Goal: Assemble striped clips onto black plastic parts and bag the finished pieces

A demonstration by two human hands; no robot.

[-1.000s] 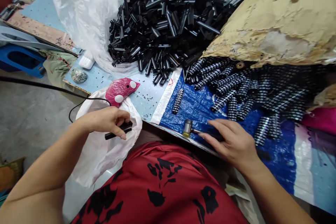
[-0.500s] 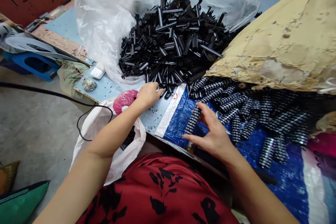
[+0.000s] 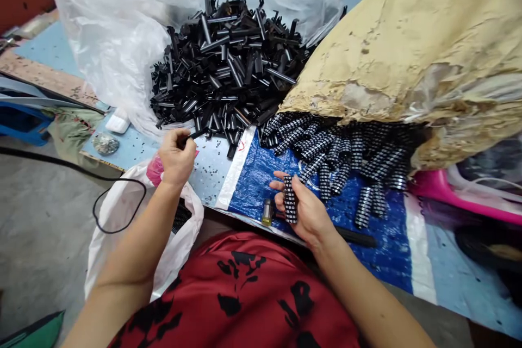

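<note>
My left hand is closed on a slim black plastic piece, only its end showing past the fingers. It hovers by the near left edge of a heap of black plastic pieces. In my right hand a short black tube with a white checked pattern lies across the fingers, pressed by the thumb. That hand is above a blue plastic sheet, in front of a pile of similar patterned tubes. Beside its fingers lies a small clear and yellow cylinder, perhaps a tool handle.
A torn yellowish sack leans over the patterned tubes. Clear plastic bags surround the black heap. An open white bag hangs at the table edge below my left forearm. A black cable crosses left, and a black rod lies right.
My left hand has drawn back from the heap with a black piece in it. My right hand has turned palm up, closing round the patterned tube. The view has shifted right.
</note>
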